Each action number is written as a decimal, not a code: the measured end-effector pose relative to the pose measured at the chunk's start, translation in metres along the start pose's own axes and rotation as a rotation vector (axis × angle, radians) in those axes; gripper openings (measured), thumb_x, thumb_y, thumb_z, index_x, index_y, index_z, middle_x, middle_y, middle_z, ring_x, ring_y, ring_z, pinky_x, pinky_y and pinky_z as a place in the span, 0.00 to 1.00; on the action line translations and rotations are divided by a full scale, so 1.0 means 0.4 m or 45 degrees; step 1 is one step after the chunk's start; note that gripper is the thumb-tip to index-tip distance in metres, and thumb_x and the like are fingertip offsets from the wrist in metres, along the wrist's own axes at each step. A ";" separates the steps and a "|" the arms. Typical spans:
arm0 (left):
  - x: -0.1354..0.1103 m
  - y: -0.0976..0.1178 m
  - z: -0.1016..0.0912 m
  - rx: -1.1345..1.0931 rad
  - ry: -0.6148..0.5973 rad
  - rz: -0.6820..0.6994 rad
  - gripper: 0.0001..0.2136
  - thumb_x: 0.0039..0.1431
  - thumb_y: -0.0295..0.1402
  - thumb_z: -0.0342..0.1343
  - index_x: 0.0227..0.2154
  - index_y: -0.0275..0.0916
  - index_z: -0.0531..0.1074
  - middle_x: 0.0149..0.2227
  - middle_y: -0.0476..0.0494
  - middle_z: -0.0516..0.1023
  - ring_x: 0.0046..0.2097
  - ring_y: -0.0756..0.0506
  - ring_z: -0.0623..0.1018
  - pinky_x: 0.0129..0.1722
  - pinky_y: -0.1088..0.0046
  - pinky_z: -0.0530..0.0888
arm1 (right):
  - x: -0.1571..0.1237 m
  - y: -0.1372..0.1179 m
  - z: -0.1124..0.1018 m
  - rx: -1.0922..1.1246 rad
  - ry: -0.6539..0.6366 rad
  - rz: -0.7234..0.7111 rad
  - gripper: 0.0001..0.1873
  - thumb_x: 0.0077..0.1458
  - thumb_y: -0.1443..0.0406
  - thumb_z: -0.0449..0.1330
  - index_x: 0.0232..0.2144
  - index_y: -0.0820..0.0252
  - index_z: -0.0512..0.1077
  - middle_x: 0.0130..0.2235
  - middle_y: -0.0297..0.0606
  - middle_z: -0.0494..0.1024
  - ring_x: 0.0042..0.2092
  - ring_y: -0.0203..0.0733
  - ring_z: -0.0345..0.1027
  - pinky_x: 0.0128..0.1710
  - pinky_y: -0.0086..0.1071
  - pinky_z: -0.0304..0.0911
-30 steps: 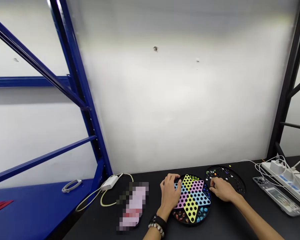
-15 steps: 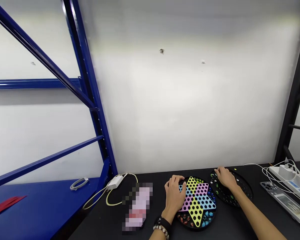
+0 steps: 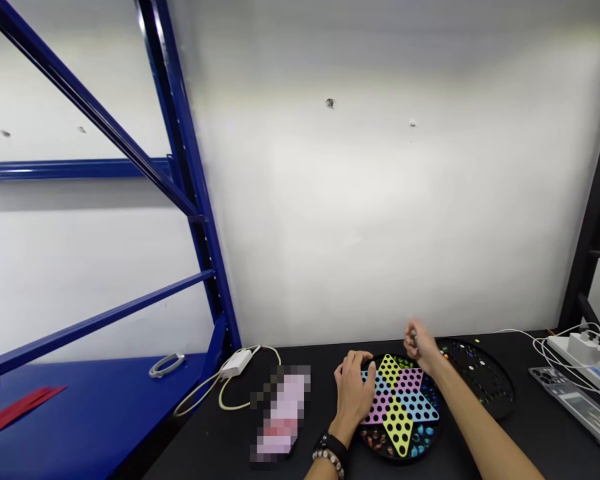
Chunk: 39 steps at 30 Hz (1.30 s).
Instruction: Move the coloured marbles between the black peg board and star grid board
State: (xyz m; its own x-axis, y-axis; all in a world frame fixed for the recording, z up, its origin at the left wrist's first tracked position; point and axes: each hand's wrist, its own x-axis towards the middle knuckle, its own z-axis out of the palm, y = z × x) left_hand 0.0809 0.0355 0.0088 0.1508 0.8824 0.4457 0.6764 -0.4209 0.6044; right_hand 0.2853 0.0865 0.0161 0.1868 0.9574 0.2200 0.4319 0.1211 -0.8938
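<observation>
A round Chinese checkers board (image 3: 399,408) lies on the black table, with a yellow, pink and blue star on top. Orange-red marbles (image 3: 377,441), light-blue marbles (image 3: 422,439) and green marbles (image 3: 406,362) fill compartments around the star. My left hand (image 3: 353,390) rests over the board's left rim, fingers stretched out and thumb apart. Above the board's far right edge, my right hand (image 3: 421,345) is raised, its fingers curled around small glassy marbles (image 3: 414,337); it is slightly blurred. Beside the board is a round black tray (image 3: 503,393) holding several small marbles, partly behind my right forearm.
A phone (image 3: 573,407) and a white power strip (image 3: 587,363) with cables are at the right. A pixelated pink item (image 3: 280,417) and a white adapter (image 3: 237,362) with its cord lie left. A blue shelf (image 3: 125,407) holds a grey cable loop (image 3: 167,365) and red cloth (image 3: 20,410).
My right hand has lifted out of the black tray and moved left to above the board's far edge, with marbles in its fingers. My left hand stays on the board. The view has shifted slightly.
</observation>
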 end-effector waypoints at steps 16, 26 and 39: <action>0.009 -0.035 0.006 -0.076 0.179 -0.115 0.14 0.66 0.40 0.39 0.35 0.43 0.69 0.38 0.45 0.75 0.44 0.41 0.75 0.48 0.60 0.68 | -0.033 -0.083 0.227 -0.739 -0.330 -0.374 0.19 0.62 0.58 0.50 0.25 0.57 0.73 0.31 0.38 0.78 0.33 0.40 0.69 0.32 0.30 0.53; 0.008 -0.019 -0.001 -0.108 0.123 -0.125 0.15 0.66 0.40 0.37 0.35 0.43 0.68 0.39 0.45 0.74 0.45 0.41 0.75 0.50 0.57 0.66 | -0.077 -0.084 0.205 -0.976 -0.426 -0.439 0.18 0.63 0.62 0.44 0.46 0.60 0.70 0.50 0.50 0.71 0.53 0.53 0.62 0.51 0.47 0.56; 0.013 -0.015 -0.006 -0.112 0.130 -0.063 0.14 0.64 0.39 0.39 0.35 0.43 0.70 0.39 0.45 0.75 0.44 0.41 0.75 0.49 0.59 0.68 | -0.086 -0.052 0.211 -0.866 -0.861 -0.404 0.38 0.60 0.61 0.48 0.68 0.67 0.43 0.70 0.52 0.41 0.70 0.52 0.31 0.66 0.50 0.36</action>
State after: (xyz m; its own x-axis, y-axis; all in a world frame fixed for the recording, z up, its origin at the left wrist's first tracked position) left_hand 0.0760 0.0421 0.0091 0.0418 0.8784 0.4761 0.6144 -0.3983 0.6811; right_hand 0.1952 0.0733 -0.0058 -0.4727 0.8799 -0.0478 0.8256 0.4232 -0.3732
